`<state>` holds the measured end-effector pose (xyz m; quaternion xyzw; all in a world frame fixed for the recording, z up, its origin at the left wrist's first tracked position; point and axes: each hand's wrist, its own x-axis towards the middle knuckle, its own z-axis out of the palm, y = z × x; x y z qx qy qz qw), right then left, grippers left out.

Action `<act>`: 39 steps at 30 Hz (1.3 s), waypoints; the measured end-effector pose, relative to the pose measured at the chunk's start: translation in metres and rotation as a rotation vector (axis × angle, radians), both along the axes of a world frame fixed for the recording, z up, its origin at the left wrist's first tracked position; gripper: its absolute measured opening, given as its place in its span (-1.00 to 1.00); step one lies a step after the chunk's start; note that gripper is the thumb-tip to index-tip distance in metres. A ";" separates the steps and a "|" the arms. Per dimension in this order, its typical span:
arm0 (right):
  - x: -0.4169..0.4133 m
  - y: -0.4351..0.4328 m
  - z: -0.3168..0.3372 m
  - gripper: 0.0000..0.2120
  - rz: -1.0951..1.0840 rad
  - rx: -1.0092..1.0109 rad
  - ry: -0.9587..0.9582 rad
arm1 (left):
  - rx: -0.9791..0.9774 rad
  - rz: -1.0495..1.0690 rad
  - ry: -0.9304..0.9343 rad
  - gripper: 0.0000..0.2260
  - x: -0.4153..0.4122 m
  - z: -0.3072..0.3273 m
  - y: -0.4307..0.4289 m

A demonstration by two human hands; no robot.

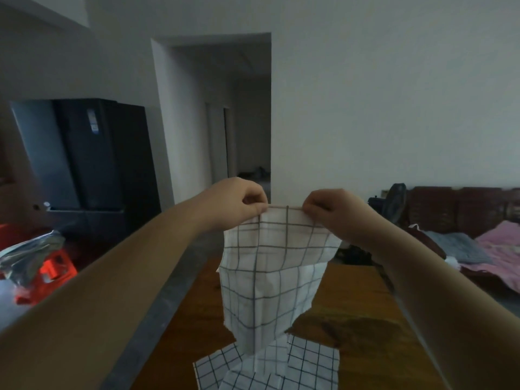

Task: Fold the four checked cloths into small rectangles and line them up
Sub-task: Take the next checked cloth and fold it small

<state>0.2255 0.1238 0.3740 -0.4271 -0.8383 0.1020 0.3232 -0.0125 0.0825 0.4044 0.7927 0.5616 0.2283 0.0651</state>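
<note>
- Your left hand (239,201) pinches the top left corner of a checked cloth (270,271), in the middle of the frame.
- Your right hand (334,211) pinches the top right corner.
- You hold the cloth up in the air, and it hangs down over the wooden table (351,299).
- More checked cloths (281,370) lie flat on the table at the bottom middle, under the hanging one.
- You have a black fridge (84,153) at the left and a sofa (464,209) at the right.

No readable text; small sticker (94,125) on black fridge (92,153) too blurred.
</note>
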 end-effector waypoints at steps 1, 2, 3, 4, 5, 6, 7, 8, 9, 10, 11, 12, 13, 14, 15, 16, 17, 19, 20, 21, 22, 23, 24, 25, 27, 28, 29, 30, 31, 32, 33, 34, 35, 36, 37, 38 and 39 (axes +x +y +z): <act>0.006 0.001 -0.001 -0.80 -0.012 0.004 0.002 | 0.008 0.014 0.006 -0.90 -0.001 0.001 0.000; 0.012 0.003 -0.002 -0.79 -0.029 0.009 -0.002 | 0.016 0.030 0.009 -0.90 -0.003 0.002 0.000; 0.018 0.004 -0.003 -0.78 -0.046 0.013 -0.009 | 0.023 0.046 0.010 -0.90 -0.004 0.003 0.001; 0.024 0.006 -0.005 -0.77 -0.064 0.014 -0.015 | 0.029 0.062 0.013 -0.90 -0.005 0.004 0.002; 0.029 0.008 -0.007 -0.76 -0.082 0.015 -0.018 | 0.032 0.079 0.016 -0.90 -0.007 0.005 0.003; 0.033 0.010 -0.009 -0.74 -0.099 0.017 -0.017 | 0.034 0.095 0.020 -0.91 -0.009 0.005 0.005; 0.038 0.012 -0.011 -0.73 -0.114 0.022 -0.014 | 0.037 0.108 0.023 -0.91 -0.011 0.005 0.006; 0.042 0.014 -0.013 -0.72 -0.127 0.029 -0.005 | 0.039 0.118 0.025 -0.91 -0.012 0.005 0.008; 0.046 0.016 -0.016 -0.72 -0.140 0.035 0.007 | 0.039 0.127 0.027 -0.91 -0.013 0.005 0.009; 0.050 0.019 -0.019 -0.73 -0.157 0.039 0.021 | 0.038 0.136 0.030 -0.90 -0.014 0.004 0.009; 0.053 0.020 -0.022 -0.75 -0.179 0.040 0.030 | 0.038 0.146 0.039 -0.90 -0.014 0.004 0.010; 0.056 0.023 -0.024 -0.78 -0.204 0.039 0.032 | 0.041 0.158 0.053 -0.89 -0.014 0.004 0.010; 0.059 0.025 -0.026 -0.79 -0.231 0.042 0.029 | 0.049 0.171 0.066 -0.89 -0.015 0.003 0.011; 0.061 0.027 -0.026 -0.79 -0.259 0.048 0.026 | 0.063 0.182 0.074 -0.88 -0.016 0.003 0.011; 0.061 0.028 -0.027 -0.79 -0.280 0.061 0.030 | 0.077 0.190 0.075 -0.88 -0.016 0.002 0.012; 0.061 0.028 -0.026 -0.79 -0.294 0.082 0.041 | 0.087 0.189 0.071 -0.88 -0.015 0.002 0.012; 0.057 0.027 -0.026 -0.80 -0.291 0.115 0.054 | 0.090 0.180 0.070 -0.88 -0.013 0.001 0.013; 0.043 0.021 -0.025 -0.84 -0.224 0.181 0.065 | 0.077 0.144 0.085 -0.88 -0.007 -0.001 0.013; 0.032 0.017 -0.025 -0.84 -0.166 0.200 0.058 | 0.075 0.125 0.096 -0.88 -0.002 -0.002 0.013; 0.021 0.011 -0.024 -0.80 -0.109 0.210 0.041 | 0.081 0.105 0.106 -0.88 0.003 -0.004 0.013; 0.009 0.005 -0.024 -0.75 -0.067 0.215 0.016 | 0.094 0.084 0.117 -0.88 0.009 -0.005 0.013; -0.002 0.000 -0.023 -0.71 -0.036 0.224 -0.006 | 0.108 0.065 0.128 -0.89 0.014 -0.006 0.014; -0.011 -0.004 -0.022 -0.69 -0.013 0.237 -0.018 | 0.122 0.049 0.136 -0.89 0.018 -0.007 0.014; -0.018 -0.005 -0.021 -0.70 0.006 0.248 -0.020 | 0.134 0.038 0.134 -0.88 0.022 -0.008 0.013; -0.027 -0.005 -0.020 -0.74 0.024 0.234 -0.001 | 0.153 0.028 0.116 -0.87 0.025 -0.009 0.013; -0.030 -0.003 -0.020 -0.76 0.023 0.217 0.011 | 0.157 0.027 0.108 -0.86 0.025 -0.010 0.013; -0.031 0.000 -0.020 -0.77 0.014 0.204 0.020 | 0.157 0.025 0.102 -0.86 0.025 -0.011 0.013; -0.032 0.003 -0.019 -0.78 0.001 0.190 0.021 | 0.156 0.024 0.098 -0.86 0.024 -0.012 0.014; -0.033 0.004 -0.019 -0.77 -0.008 0.175 0.016 | 0.152 0.024 0.092 -0.86 0.023 -0.014 0.014; -0.033 0.005 -0.018 -0.75 -0.016 0.158 0.004 | 0.145 0.025 0.088 -0.85 0.022 -0.016 0.015; -0.033 0.006 -0.018 -0.75 -0.019 0.146 -0.008 | 0.138 0.028 0.085 -0.84 0.021 -0.018 0.015; -0.033 0.007 -0.017 -0.76 -0.022 0.144 -0.020 | 0.131 0.032 0.086 -0.83 0.020 -0.019 0.016; -0.033 0.007 -0.017 -0.79 -0.022 0.148 -0.030 | 0.122 0.037 0.088 -0.83 0.018 -0.020 0.016; -0.033 0.007 -0.017 -0.81 -0.023 0.154 -0.035 | 0.109 0.042 0.090 -0.83 0.015 -0.021 0.017; -0.033 0.008 -0.018 -0.84 -0.021 0.158 -0.032 | 0.099 0.046 0.094 -0.82 0.012 -0.021 0.017; -0.033 0.009 -0.018 -0.86 -0.022 0.157 -0.027 | 0.090 0.052 0.098 -0.83 0.008 -0.022 0.018; -0.033 0.011 -0.019 -0.88 -0.025 0.150 -0.021 | 0.083 0.059 0.096 -0.83 0.004 -0.022 0.019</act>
